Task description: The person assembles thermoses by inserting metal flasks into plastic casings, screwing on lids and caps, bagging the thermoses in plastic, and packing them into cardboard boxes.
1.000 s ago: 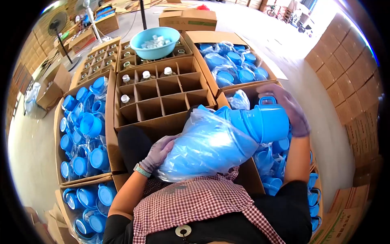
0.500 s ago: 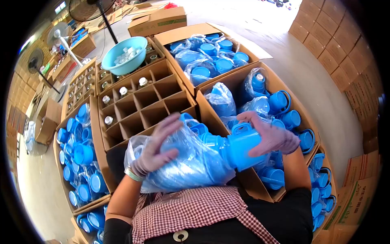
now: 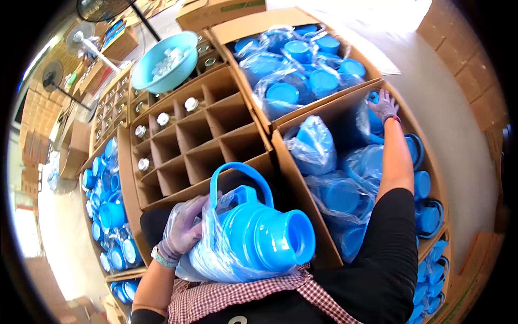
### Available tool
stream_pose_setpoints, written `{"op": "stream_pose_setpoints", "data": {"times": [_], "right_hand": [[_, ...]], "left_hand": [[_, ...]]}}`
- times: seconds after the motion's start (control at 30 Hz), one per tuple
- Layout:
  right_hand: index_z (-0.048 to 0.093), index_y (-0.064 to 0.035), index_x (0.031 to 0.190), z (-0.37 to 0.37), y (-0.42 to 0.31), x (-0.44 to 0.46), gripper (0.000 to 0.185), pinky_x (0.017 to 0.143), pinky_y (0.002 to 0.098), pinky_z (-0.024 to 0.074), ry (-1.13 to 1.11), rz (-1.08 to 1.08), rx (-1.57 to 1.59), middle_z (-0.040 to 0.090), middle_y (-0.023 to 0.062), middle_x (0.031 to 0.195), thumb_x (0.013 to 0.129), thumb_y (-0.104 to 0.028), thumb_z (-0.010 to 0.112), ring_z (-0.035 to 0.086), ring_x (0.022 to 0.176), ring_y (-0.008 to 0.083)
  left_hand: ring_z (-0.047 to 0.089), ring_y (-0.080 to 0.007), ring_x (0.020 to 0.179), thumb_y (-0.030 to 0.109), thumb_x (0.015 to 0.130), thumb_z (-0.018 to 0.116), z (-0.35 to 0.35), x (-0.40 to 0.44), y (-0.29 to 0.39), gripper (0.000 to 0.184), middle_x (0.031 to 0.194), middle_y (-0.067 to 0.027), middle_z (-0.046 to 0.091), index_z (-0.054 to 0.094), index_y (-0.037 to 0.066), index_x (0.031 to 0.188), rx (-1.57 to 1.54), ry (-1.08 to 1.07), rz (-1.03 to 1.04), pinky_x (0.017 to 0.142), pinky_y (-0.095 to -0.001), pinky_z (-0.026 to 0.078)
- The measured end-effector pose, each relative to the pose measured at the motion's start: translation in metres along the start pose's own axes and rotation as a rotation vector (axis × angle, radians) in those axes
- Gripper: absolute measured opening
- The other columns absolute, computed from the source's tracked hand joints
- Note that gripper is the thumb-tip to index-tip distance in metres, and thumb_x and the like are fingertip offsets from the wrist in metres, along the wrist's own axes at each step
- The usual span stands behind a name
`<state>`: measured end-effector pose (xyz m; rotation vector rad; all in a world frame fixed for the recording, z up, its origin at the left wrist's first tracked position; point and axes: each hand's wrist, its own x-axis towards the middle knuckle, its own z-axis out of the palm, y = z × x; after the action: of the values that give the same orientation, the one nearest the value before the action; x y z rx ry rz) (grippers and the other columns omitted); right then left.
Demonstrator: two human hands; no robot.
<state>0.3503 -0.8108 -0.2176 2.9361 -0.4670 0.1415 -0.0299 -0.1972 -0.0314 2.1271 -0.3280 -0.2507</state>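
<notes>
A blue plastic thermos flask shell [image 3: 253,232] lies tilted across my lap, its open mouth facing right and its looped carry handle standing up. A clear plastic bag [image 3: 216,259] is gathered round its lower body. My left hand [image 3: 185,227], gloved, is closed on the bagged flask from the left side. Far out to the right, my gloved right hand [image 3: 384,106] reaches over the far corner of a cardboard box [image 3: 279,146], fingers stretched out against a blue plastic part [image 3: 374,116]. Bagged blue flasks [image 3: 340,195] fill much of this box.
A divided carton [image 3: 202,137] ahead holds several white-capped bottles. A light-blue basin [image 3: 186,65] of small clear pieces stands behind it. Another box of bagged blue flasks [image 3: 283,93] is at the back, with blue cups [image 3: 112,215] boxed at left. Fans [image 3: 53,75] stand farther left.
My right hand has left the blue cup-like lid at the flask's mouth and moved to the box's far corner. The flask's mouth is now uncovered and its handle raised; my left hand has closed on it.
</notes>
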Motion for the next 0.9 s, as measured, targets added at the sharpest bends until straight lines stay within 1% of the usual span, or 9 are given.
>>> {"op": "stream_pose_setpoints", "data": {"times": [0.13, 0.2, 0.3, 0.37, 0.43, 0.53, 0.6, 0.73, 0.9], "right_hand": [[0.031, -0.01, 0.161, -0.004, -0.032, -0.007, 0.102, 0.118, 0.0669, 0.0247, 0.053, 0.024, 0.132, 0.026, 0.0165, 0.168, 0.084, -0.066, 0.067, 0.032, 0.148, 0.0472], [0.053, -0.0035, 0.143, -0.04, -0.057, -0.047, 0.064, 0.11, 0.0478, 0.0432, 0.481, -0.236, 0.511, 0.058, 0.0217, 0.141, 0.093, -0.04, 0.069, 0.053, 0.133, 0.0419], [0.067, -0.0011, 0.123, -0.152, -0.117, -0.2, 0.03, 0.098, 0.0399, 0.0516, 0.067, -0.652, 1.054, 0.068, 0.0152, 0.122, 0.099, -0.019, 0.065, 0.066, 0.109, 0.0276], [0.062, -0.0036, 0.136, -0.164, -0.15, -0.284, 0.041, 0.112, 0.0362, 0.0431, -0.598, -0.746, 1.515, 0.062, 0.0106, 0.138, 0.102, -0.025, 0.065, 0.055, 0.13, 0.019], [0.047, -0.0037, 0.151, -0.176, -0.179, -0.348, 0.059, 0.117, 0.038, 0.0366, -0.764, -0.795, 1.592, 0.053, 0.0156, 0.148, 0.101, -0.029, 0.067, 0.049, 0.136, 0.0243], [0.044, -0.0013, 0.151, -0.213, -0.184, -0.386, 0.058, 0.11, 0.04, 0.0425, -0.963, -0.435, 1.845, 0.061, 0.0145, 0.135, 0.103, -0.026, 0.065, 0.055, 0.129, 0.0255], [0.043, -0.0013, 0.15, -0.255, -0.133, -0.392, 0.055, 0.102, 0.0454, 0.052, 0.332, -1.096, 0.857, 0.063, 0.0157, 0.129, 0.102, -0.018, 0.065, 0.064, 0.118, 0.0276], [0.06, -0.0055, 0.105, -0.285, -0.078, -0.477, 0.01, 0.107, 0.0576, 0.0472, 0.136, -0.838, 1.551, 0.071, 0.0122, 0.099, 0.098, -0.011, 0.064, 0.069, 0.093, 0.0238], [0.064, -0.0044, 0.101, -0.301, -0.126, -0.525, 0.017, 0.104, 0.0538, 0.0484, 0.412, -0.798, 1.534, 0.072, 0.0125, 0.094, 0.089, -0.009, 0.074, 0.07, 0.091, 0.0292]], "left_hand": [[0.066, -0.0378, 0.111, 0.072, 0.098, 0.04, -0.011, 0.006, -0.015, 0.096, 0.126, -0.0221, 0.065, 0.039, -0.005, 0.155, 0.052, -0.104, 0.178, 0.098, -0.0443, 0.05], [0.066, -0.0377, 0.111, 0.07, 0.099, 0.042, -0.01, 0.005, -0.019, 0.094, 0.127, -0.0234, 0.064, 0.035, -0.003, 0.157, 0.014, -0.109, 0.193, 0.099, -0.044, 0.05], [0.065, -0.037, 0.115, 0.065, 0.099, 0.047, -0.009, 0.004, -0.019, 0.09, 0.13, -0.0232, 0.062, 0.035, -0.002, 0.158, -0.059, -0.132, 0.209, 0.102, -0.0431, 0.049], [0.065, -0.0367, 0.118, 0.062, 0.099, 0.049, -0.008, 0.001, -0.019, 0.088, 0.134, -0.023, 0.061, 0.035, -0.002, 0.158, -0.065, -0.18, 0.214, 0.104, -0.0426, 0.048], [0.063, -0.0367, 0.122, 0.057, 0.1, 0.05, 0.001, 0.003, -0.018, 0.083, 0.138, -0.023, 0.059, 0.036, -0.002, 0.158, -0.097, -0.198, 0.318, 0.108, -0.0427, 0.046], [0.054, -0.0363, 0.134, 0.059, 0.1, 0.054, 0.002, -0.008, -0.01, 0.078, 0.151, -0.0211, 0.049, 0.047, 0.003, 0.153, -0.218, -0.359, 0.272, 0.116, -0.0436, 0.038], [0.053, -0.0356, 0.135, 0.058, 0.101, 0.053, 0.0, -0.028, -0.028, 0.073, 0.149, -0.0206, 0.051, 0.05, 0.006, 0.152, -0.141, -0.292, 0.215, 0.115, -0.0439, 0.037], [0.068, -0.0332, 0.115, 0.047, 0.1, 0.054, -0.012, -0.053, -0.038, 0.057, 0.124, -0.0197, 0.07, 0.06, 0.01, 0.143, 0.016, -0.119, 0.084, 0.101, -0.0386, 0.049], [0.055, -0.0195, 0.134, 0.043, 0.107, 0.052, 0.005, -0.035, -0.075, 0.064, 0.146, -0.0127, 0.059, 0.042, 0.002, 0.155, -0.518, 0.051, -0.017, 0.112, -0.0341, 0.044]]}}
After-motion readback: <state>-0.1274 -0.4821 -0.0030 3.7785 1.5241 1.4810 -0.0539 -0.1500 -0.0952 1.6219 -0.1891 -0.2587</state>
